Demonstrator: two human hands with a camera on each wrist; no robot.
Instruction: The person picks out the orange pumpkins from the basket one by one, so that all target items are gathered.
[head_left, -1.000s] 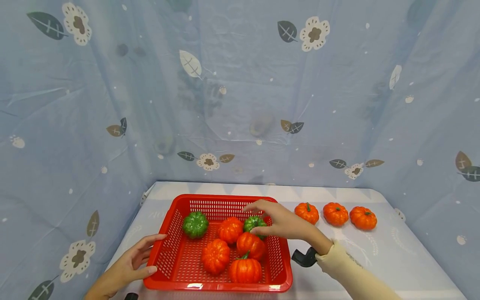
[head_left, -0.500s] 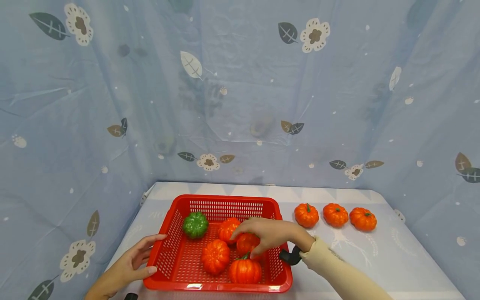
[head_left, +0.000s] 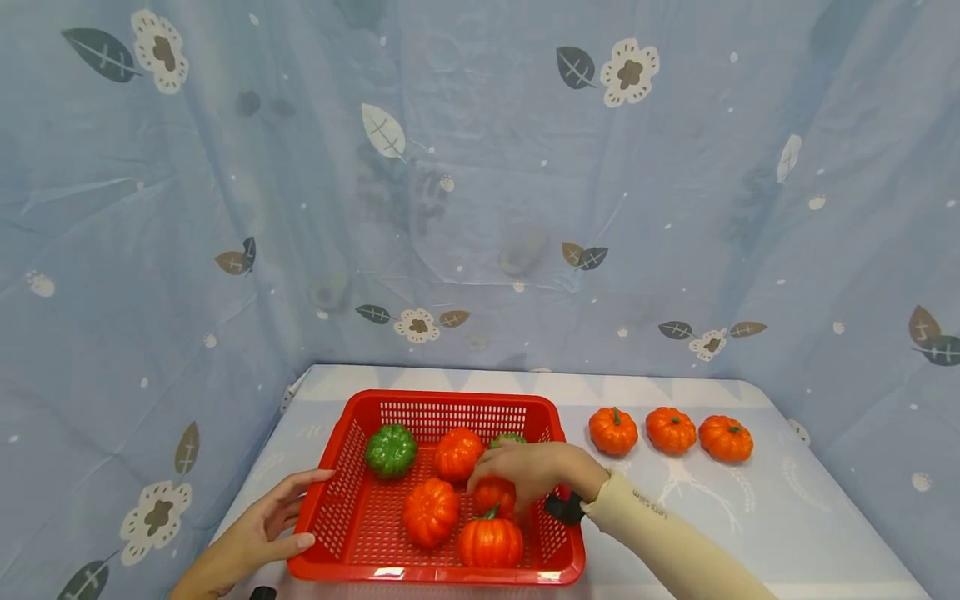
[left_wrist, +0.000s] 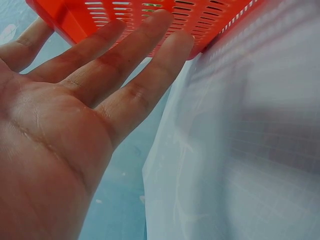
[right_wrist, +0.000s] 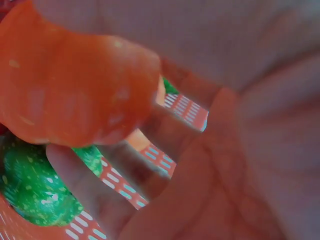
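In the head view my right hand point(head_left: 521, 471) is inside a red plastic basket point(head_left: 401, 573). Its fingers and thumb curl round an orange-red pumpkin point(head_left: 495, 493); the right wrist view shows this pumpkin point(right_wrist: 75, 85) between thumb and fingers, beside a speckled green pumpkin point(right_wrist: 37, 185). That green one point(head_left: 510, 437) is mostly covered by the hand in the head view. My left hand point(head_left: 262, 521) lies at the basket's left side, thumb near the front corner. Seen from the left wrist, its fingers point(left_wrist: 145, 95) reach out nearly straight against the slotted outer wall point(left_wrist: 195, 20).
Also in the basket are another green pumpkin point(head_left: 391, 451) and three orange-red pumpkins: one at the back point(head_left: 458, 455), a middle pumpkin point(head_left: 431, 512) and a front pumpkin point(head_left: 491, 542). Three orange pumpkins point(head_left: 671, 430) line up on the white-covered table point(head_left: 750, 533). Patterned blue cloth point(head_left: 480, 208) surrounds it.
My right hand has come down from above the green pumpkin toward the front and taken hold of the orange-red pumpkin. The back pumpkin shifted slightly. My left hand stays put.
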